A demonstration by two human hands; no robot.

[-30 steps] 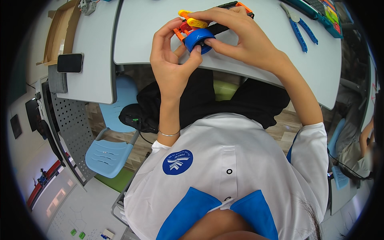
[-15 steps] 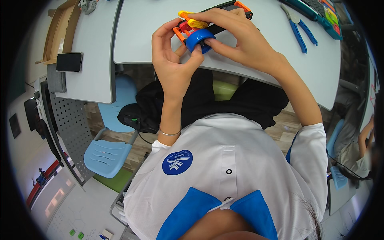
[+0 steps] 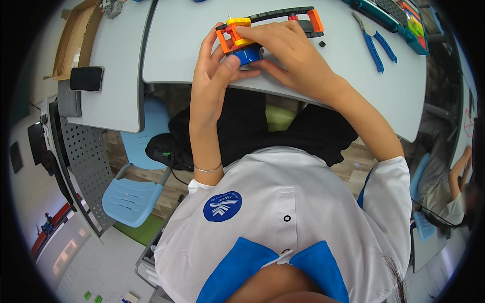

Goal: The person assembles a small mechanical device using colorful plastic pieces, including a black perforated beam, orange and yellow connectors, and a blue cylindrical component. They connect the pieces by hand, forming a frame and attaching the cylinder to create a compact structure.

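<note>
Both hands hold a plastic construction model at the near part of the white table. The model has a long black beam frame [image 3: 283, 12] with an orange end piece [image 3: 316, 21] at its far right. At its left end are yellow round parts [image 3: 239, 22], an orange bracket [image 3: 222, 39] and a blue wheel [image 3: 246, 54]. My left hand [image 3: 213, 76] is closed around the left end, its thumb by the blue wheel. My right hand [image 3: 288, 53] reaches over the frame, fingers at the yellow parts and thumb near the wheel. Its fingers hide part of the frame.
On the white table [image 3: 182, 60], a small black piece [image 3: 322, 44] lies right of the model. Farther right are blue-handled pliers [image 3: 375, 43] and a teal case [image 3: 389, 22] of colourful parts. A phone [image 3: 86, 79] and cardboard box [image 3: 76, 38] sit on the left table, with a blue chair [image 3: 134, 199] below.
The model has been turned in my hands, so its black frame shows more and the blue wheel faces me less. My left fingers have shifted along the wheel. The small black piece is now plainly visible.
</note>
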